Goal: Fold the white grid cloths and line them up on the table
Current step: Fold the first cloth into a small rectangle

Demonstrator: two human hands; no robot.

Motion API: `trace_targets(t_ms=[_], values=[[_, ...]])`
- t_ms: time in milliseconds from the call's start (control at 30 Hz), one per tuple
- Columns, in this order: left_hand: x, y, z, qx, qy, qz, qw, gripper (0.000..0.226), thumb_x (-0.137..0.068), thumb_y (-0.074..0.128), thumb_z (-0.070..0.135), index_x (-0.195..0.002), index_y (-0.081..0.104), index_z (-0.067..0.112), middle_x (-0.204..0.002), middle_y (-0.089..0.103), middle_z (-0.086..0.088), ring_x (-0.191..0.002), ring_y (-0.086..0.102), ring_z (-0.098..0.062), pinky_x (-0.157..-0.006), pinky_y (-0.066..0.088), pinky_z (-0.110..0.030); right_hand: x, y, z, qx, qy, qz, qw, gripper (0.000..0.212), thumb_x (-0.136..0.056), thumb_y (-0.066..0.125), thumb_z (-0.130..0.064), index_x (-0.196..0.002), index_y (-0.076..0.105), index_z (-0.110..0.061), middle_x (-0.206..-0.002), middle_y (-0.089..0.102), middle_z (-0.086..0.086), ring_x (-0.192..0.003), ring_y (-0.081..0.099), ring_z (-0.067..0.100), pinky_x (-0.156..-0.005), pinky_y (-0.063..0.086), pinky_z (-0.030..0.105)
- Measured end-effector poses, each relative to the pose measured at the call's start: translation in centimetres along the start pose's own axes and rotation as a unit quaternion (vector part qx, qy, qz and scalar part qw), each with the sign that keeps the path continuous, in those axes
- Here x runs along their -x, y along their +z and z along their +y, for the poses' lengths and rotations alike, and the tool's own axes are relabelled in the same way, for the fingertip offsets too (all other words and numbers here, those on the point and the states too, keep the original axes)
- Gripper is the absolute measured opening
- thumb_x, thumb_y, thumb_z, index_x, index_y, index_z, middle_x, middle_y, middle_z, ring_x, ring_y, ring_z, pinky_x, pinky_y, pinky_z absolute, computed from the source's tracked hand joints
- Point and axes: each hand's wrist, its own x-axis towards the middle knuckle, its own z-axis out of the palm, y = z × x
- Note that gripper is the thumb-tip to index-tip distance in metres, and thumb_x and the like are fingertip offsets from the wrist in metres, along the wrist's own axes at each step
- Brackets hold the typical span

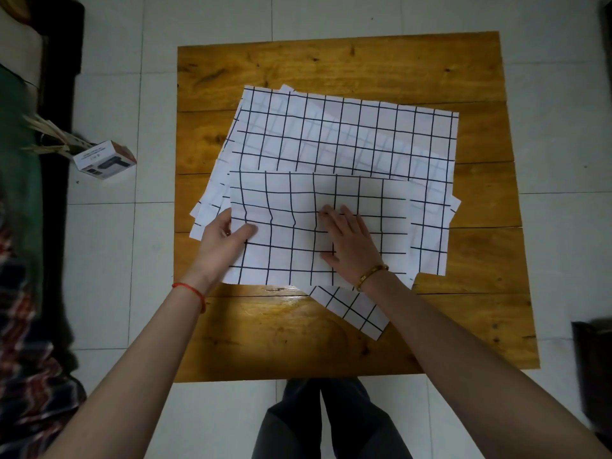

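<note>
Obs. A pile of white grid cloths [347, 137] lies fanned and overlapping on the wooden table [331, 64], roughly at its centre. The folded cloth [298, 233] sits on top at the near side of the pile, its far edge straight and crisp. A corner of another cloth [351, 309] pokes out toward me from under it.

Hands. My left hand [222, 240] pinches the left edge of the folded cloth: thumb on top, fingers tucked beneath, as far as I can see. My right hand [347, 240] lies flat on the middle of it, fingers straight and spread, pressing down. Nothing is gripped on that side.

Handling, my judgement. The cloths look thin and light, with little stiffness. Grid lines bow near the left hand, so the sheet gives and ripples under slight pull. The edges hold a clean line, so I expect a crease to set with a firm swipe. Layers probably slide on each other easily; the skewed pile suggests that.

Where to hold. Best at corners or along an edge, with one palm pinning the centre so the pile beneath does not drag along. No fragility concern; the risk is misaligned edges.

No folded cloth is lined up separately yet.
</note>
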Motion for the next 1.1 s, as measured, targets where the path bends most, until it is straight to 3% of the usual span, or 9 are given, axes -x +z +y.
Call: trace_targets(t_ms=[100,267,400,467,600,733,867,1033,1100], values=[[1.6,0.3,0.8,-0.002,0.04,-0.029,0.999,0.074,-0.089,0.066,0.028,-0.15,0.027,0.014,-0.147,0.035,0.007,-0.14,0.029,-0.01,-0.107,0.026,-0.023,0.0,0.3,-0.7,0.01,-0.022,-0.002,1.0,0.08,-0.087,0.06,-0.035,-0.15,0.013,-0.016,-0.158,0.012,0.002,-0.145,0.008,0.03,-0.119,0.008,0.044],[4.4,3.0,2.8,-0.016,0.114,-0.092,0.989,0.062,-0.09,0.064,0.013,-0.14,0.035,0.035,-0.094,0.052,0.014,-0.08,0.05,-0.008,-0.076,0.043,-0.021,0.0,0.9,-2.3,0.013,-0.05,0.017,0.999,0.082,-0.082,0.065,-0.037,-0.147,0.024,-0.012,-0.155,0.022,0.006,-0.144,0.016,0.034,-0.116,0.01,0.046],[4.8,6.3,3.6,-0.069,0.18,-0.135,0.972,0.068,-0.09,0.064,0.011,-0.147,0.032,0.031,-0.082,0.052,0.012,-0.064,0.05,0.003,-0.067,0.044,-0.014,0.8,0.4,-2.5,-0.007,-0.048,0.081,0.996,0.074,-0.074,0.065,-0.02,-0.139,0.037,0.002,-0.142,0.044,0.018,-0.132,0.037,0.043,-0.108,0.031,0.056],[5.1,8.0,4.1,-0.084,0.199,-0.14,0.966,0.072,-0.089,0.065,0.013,-0.149,0.028,0.028,-0.085,0.056,0.01,-0.067,0.054,0.005,-0.068,0.045,-0.009,1.5,-0.1,-1.6,-0.044,-0.026,0.117,0.992,0.065,-0.072,0.067,-0.003,-0.133,0.045,0.004,-0.134,0.051,0.02,-0.128,0.043,0.043,-0.107,0.033,0.053],[4.7,11.2,3.9,-0.061,0.193,-0.165,0.965,0.086,-0.084,0.072,0.025,-0.152,0.019,0.028,-0.102,0.062,0.005,-0.086,0.064,0.001,-0.077,0.055,-0.019,2.8,-0.8,1.7,-0.148,0.077,0.186,0.968,0.032,-0.09,0.047,-0.006,-0.12,0.058,-0.008,-0.118,0.059,0.011,-0.111,0.051,0.027,-0.095,0.046,0.044],[4.1,13.1,2.8,-0.084,0.178,-0.158,0.968,0.08,-0.086,0.068,0.037,-0.151,0.022,0.029,-0.121,0.057,0.008,-0.108,0.057,-0.004,-0.087,0.054,-0.024,4.1,-2.4,3.8,-0.33,0.252,0.245,0.876,0.032,-0.094,0.04,0.002,-0.119,0.059,-0.002,-0.108,0.065,0.014,-0.089,0.057,0.015,-0.084,0.046,0.02],[3.4,12.5,0.9,-0.189,0.239,-0.102,0.947,0.059,-0.095,0.058,0.025,-0.148,0.033,0.018,-0.137,0.048,0.0,-0.126,0.044,-0.012,-0.107,0.038,-0.026,4.0,-2.7,5.4,-0.456,0.313,0.243,0.797,0.033,-0.094,0.04,-0.029,-0.107,0.066,-0.015,-0.101,0.069,0.004,-0.091,0.063,0.016,-0.08,0.05,0.024],[1.2,11.0,-1.1,-0.395,0.273,-0.058,0.875,0.065,-0.09,0.056,0.015,-0.149,0.03,0.009,-0.154,0.029,-0.011,-0.144,0.024,-0.026,-0.118,0.024,-0.04,3.9,-2.3,6.0,-0.35,0.289,0.227,0.862,0.026,-0.088,0.058,-0.011,-0.113,0.062,-0.01,-0.09,0.066,0.0,-0.077,0.06,0.01,-0.069,0.044,0.004],[0.6,10.7,-1.4,-0.452,0.251,-0.068,0.853,0.069,-0.092,0.055,0.019,-0.152,0.022,0.011,-0.159,0.02,-0.009,-0.147,0.016,-0.027,-0.118,0.023,-0.044,3.8,-2.2,6.0,-0.337,0.285,0.223,0.869,0.029,-0.086,0.058,-0.007,-0.114,0.059,-0.011,-0.09,0.065,0.001,-0.08,0.06,0.013,-0.075,0.051,0.018]])
